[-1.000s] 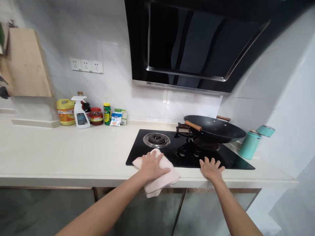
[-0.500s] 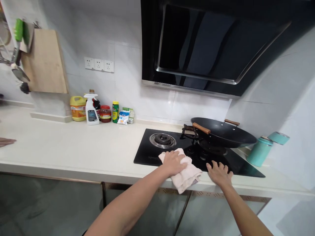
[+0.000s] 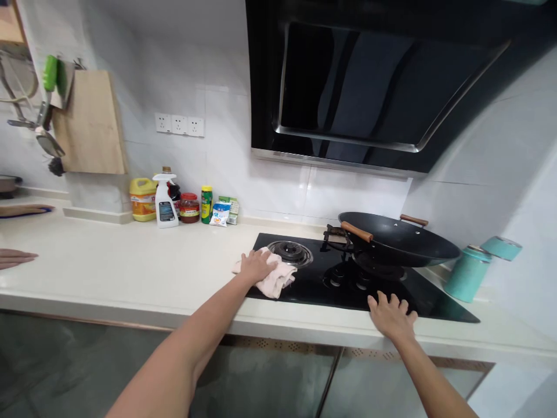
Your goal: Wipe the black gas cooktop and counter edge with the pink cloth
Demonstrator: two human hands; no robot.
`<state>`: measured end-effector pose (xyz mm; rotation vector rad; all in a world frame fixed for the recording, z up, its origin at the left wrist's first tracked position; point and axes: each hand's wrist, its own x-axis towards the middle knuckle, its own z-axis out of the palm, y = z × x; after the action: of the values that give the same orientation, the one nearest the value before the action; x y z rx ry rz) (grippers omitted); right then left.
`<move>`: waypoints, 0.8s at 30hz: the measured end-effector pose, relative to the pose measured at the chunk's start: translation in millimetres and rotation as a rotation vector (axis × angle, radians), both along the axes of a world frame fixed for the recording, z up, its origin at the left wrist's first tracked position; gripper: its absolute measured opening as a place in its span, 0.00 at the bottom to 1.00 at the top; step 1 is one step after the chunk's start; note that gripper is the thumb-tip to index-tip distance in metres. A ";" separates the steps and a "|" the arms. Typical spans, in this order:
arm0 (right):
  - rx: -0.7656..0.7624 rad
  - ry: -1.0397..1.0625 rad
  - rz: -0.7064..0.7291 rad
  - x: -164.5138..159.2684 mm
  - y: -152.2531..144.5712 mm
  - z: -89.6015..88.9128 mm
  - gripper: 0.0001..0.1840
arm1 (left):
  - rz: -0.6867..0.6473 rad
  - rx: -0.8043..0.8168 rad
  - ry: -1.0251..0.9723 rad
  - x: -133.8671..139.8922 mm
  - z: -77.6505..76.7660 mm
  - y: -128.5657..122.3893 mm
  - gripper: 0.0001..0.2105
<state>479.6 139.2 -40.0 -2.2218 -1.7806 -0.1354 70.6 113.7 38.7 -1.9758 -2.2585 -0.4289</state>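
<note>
My left hand [image 3: 257, 267] presses a pale pink cloth [image 3: 277, 280] against the left edge of the black glass gas stove [image 3: 313, 290], its fingers over the top of the fabric. Just behind the cloth is the uncovered left burner [image 3: 290, 252]. My right hand [image 3: 391, 315] rests with spread fingers on the stove's front edge, holding nothing. Between the hands, two control knobs [image 3: 336, 278] show on the glass. Over the right burner a large black wok [image 3: 398, 239] with wooden handles sits slightly tilted.
A teal flask [image 3: 467, 274] stands right of the stove. Along the back wall are a spray bottle [image 3: 165, 203], a yellow jug [image 3: 143, 200], a red-lidded jar [image 3: 190, 209] and small packets. The range hood [image 3: 348, 87] overhangs. Another person's hand [image 3: 16, 258] lies at far left.
My left hand has slid the cloth leftward from the front middle of the stove to its left edge. My right hand stays at about the same place on the stove's front edge.
</note>
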 end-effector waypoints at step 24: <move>0.021 -0.012 -0.018 2.4 3.8 -6.7 0.37 | -0.414 -0.184 -0.103 167.7 -7.6 12.6 0.49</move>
<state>482.0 143.0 -46.7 -2.2275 -1.7572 -0.1717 238.4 126.4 31.1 -2.5830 -1.9977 -0.3757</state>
